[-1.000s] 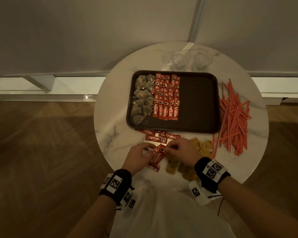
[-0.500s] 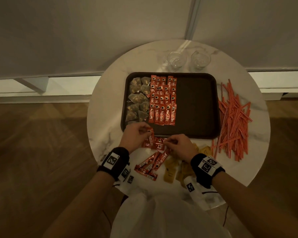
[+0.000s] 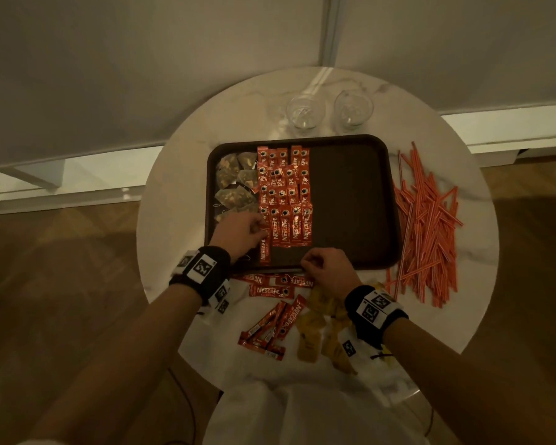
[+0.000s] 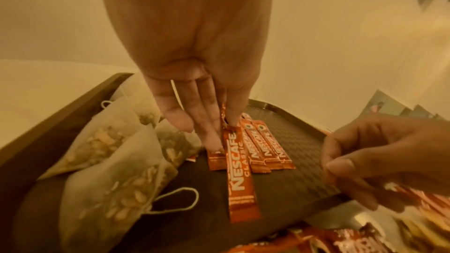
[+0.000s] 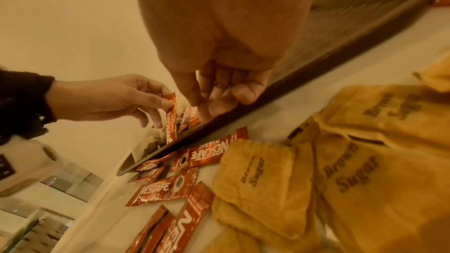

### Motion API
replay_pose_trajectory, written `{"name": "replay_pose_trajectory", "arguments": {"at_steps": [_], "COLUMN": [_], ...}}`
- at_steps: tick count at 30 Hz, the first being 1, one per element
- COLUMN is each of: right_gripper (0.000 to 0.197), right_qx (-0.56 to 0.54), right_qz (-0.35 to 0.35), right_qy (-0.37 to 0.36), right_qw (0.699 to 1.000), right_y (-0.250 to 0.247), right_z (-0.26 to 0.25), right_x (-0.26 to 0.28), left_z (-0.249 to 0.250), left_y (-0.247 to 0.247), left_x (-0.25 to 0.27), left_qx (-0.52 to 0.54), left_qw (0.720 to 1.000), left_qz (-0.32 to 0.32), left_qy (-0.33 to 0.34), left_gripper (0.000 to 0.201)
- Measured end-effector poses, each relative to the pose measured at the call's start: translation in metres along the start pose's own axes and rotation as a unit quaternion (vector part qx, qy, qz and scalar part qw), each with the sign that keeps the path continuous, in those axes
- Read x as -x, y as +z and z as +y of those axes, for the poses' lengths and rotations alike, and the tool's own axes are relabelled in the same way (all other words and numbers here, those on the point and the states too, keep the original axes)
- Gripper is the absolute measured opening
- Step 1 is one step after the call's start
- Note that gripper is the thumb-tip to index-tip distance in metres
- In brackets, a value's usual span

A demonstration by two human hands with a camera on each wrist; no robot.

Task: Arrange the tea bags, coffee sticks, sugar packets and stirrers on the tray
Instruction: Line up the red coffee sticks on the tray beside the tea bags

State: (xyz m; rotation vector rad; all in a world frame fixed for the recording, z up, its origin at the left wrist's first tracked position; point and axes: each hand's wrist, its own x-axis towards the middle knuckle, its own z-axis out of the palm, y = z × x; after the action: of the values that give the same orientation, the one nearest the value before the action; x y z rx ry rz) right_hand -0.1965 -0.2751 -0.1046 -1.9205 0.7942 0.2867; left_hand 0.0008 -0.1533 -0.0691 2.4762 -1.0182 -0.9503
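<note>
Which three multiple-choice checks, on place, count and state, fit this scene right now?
1. The orange striped plastic stirrers lie: A on the dark brown rectangular tray; B right of it, on the round white marble table; C left of it.
2. Clear glasses behind the tray: A one; B two; C four.
3. The left hand: A pinches a red coffee stick; B lies flat; C holds a spoon.
B, beside the right rim; B, two rims show; A, its top end is pinched.
</note>
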Motion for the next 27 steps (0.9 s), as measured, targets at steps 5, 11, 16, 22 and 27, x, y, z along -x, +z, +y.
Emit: {"name": "replay_pose_trajectory", "arguments": {"at_steps": [5, 11, 16, 22, 27], "right_gripper": [0.013, 0.014, 0.014, 0.015, 0.014], "right_qx": [0.005, 0.016, 0.023, 0.021, 0.016], "right_qz": [-0.002, -0.003, -0.001, 0.001, -0.008], "right_qy": [0.002, -0.008, -0.006, -0.002, -0.024], "right_qw": [1.000, 1.000, 1.000, 1.000, 1.000], "right_y": [0.000, -0.002, -0.001, -0.001, -0.003], "right_z": [0.004, 0.004, 0.004, 0.003, 0.000], "right_x": [-0.001, -0.003, -0.003, 0.000, 0.015], "left_z": [0.000, 0.001, 0.000, 0.000, 0.003], "left_y": [0.002, 0.005, 0.004, 0.000, 0.000], "left_x": [-0.005, -0.005, -0.008, -0.005, 0.017], "left_qx": [-0.106, -0.179, -0.189, -0.174, -0.157], "left_qw": [0.993, 0.977, 0.976, 0.979, 0.978], "left_qz": [0.035, 0.073, 0.069, 0.062, 0.083], "left_qy": [0.047, 0.090, 0.084, 0.084, 0.111], "left_gripper": [0.025, 0.027, 0.028, 0.033, 0.033]}}
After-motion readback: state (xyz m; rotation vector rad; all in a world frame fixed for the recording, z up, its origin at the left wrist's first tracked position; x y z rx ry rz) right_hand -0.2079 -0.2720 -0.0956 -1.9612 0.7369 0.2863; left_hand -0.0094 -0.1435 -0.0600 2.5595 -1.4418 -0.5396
